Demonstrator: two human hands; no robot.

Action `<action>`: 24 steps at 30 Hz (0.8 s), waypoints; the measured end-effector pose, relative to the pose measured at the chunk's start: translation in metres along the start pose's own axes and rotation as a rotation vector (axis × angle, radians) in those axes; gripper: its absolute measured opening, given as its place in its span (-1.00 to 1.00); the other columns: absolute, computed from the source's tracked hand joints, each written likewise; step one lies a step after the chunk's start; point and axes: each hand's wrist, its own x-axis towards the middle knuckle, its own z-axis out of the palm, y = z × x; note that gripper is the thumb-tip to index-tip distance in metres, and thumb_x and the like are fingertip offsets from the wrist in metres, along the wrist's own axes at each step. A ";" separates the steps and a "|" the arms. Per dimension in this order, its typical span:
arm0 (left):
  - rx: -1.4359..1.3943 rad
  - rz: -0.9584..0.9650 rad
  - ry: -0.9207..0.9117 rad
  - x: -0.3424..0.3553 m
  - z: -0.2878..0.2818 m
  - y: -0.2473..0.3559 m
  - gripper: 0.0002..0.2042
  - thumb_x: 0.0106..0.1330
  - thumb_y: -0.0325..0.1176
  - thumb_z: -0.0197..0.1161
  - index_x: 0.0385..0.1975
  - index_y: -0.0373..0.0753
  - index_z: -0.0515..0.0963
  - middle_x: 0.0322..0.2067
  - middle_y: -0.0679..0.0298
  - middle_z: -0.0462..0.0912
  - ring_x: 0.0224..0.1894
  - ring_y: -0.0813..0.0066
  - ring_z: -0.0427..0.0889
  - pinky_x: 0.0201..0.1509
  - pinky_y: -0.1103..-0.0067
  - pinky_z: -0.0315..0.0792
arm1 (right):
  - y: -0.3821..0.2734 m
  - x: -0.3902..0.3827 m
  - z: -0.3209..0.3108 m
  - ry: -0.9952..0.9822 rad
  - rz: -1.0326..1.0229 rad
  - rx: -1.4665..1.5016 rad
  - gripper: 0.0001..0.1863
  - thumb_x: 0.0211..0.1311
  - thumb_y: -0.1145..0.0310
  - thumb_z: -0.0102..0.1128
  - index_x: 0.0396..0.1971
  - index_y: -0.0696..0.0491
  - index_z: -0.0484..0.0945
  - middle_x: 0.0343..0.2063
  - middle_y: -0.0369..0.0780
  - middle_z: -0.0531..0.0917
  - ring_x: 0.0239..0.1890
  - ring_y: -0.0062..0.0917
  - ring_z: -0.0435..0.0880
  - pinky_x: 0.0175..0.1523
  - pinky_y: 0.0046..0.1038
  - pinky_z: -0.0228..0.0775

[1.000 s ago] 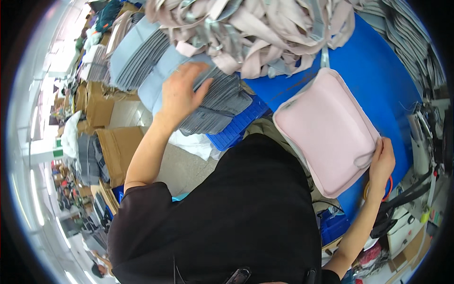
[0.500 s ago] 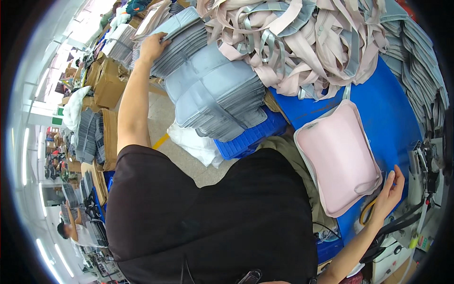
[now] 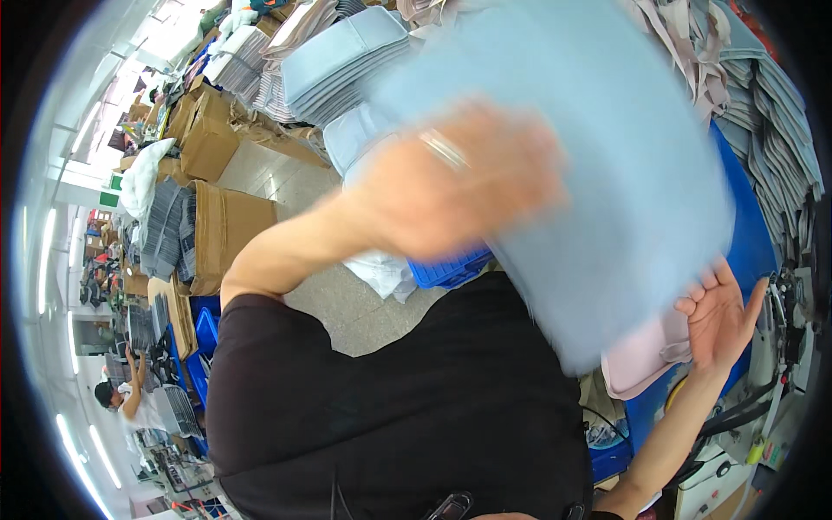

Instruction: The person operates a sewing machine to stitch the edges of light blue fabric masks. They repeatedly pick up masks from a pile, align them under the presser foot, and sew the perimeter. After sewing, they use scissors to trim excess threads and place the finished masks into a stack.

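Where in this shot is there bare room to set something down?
A narrow blue tabletop strip shows between the blurred pale-blue flat panel and the grey layered stack at right. Pale grey floor shows bare between the white plastic bag and black shirt. Crowding is beside the open right hand, near the panel and pink padded piece.

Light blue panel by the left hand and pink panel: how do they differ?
The light blue panel is motion-blurred; the pink panel looks sharper.
The light blue panel is in front, overlapped by the left hand; the pink panel lies behind it, on the blue table.
The light blue panel's broad face shows; the pink panel is mostly hidden.
Both are pale-coloured.
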 end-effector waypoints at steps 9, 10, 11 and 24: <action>-0.839 0.210 -0.017 0.112 0.099 0.041 -0.37 0.37 -0.20 0.35 0.43 -0.17 0.36 0.48 -0.03 0.26 0.51 -0.03 0.26 0.53 0.06 0.20 | 0.010 -0.034 -0.032 0.285 0.233 -0.826 -0.68 0.34 0.20 0.39 -0.22 0.21 0.72 -0.38 -0.37 0.68 -0.38 -0.76 0.53 -0.27 -0.58 0.37; -0.858 0.147 0.055 0.134 0.121 0.031 -0.39 0.39 -0.19 0.35 0.41 -0.19 0.38 0.46 -0.03 0.29 0.50 -0.01 0.28 0.52 0.11 0.23 | 0.012 -0.044 -0.047 0.309 0.196 -0.989 -0.71 0.35 0.21 0.38 -0.29 0.19 0.72 -0.48 -0.43 0.61 -0.44 -0.78 0.44 -0.34 -0.56 0.30; -0.818 0.031 0.131 0.151 0.145 0.027 -0.44 0.43 -0.16 0.34 0.36 -0.23 0.44 0.40 -0.05 0.39 0.47 0.04 0.35 0.50 0.20 0.28 | 0.008 -0.040 -0.037 0.222 0.198 -1.004 -0.70 0.36 0.20 0.37 -0.36 0.18 0.69 -0.54 -0.46 0.50 -0.47 -0.77 0.36 -0.38 -0.53 0.22; -1.519 -0.437 -0.654 0.190 0.231 0.005 -0.77 0.45 -0.26 0.36 -0.30 -0.33 0.75 -0.25 0.33 0.75 -0.27 0.64 0.64 -0.19 0.66 0.48 | 0.018 -0.050 -0.077 0.316 0.255 -1.036 -0.57 0.35 0.09 0.41 -0.60 0.10 0.62 -0.60 -0.43 0.46 -0.53 -0.63 0.37 -0.41 -0.45 0.20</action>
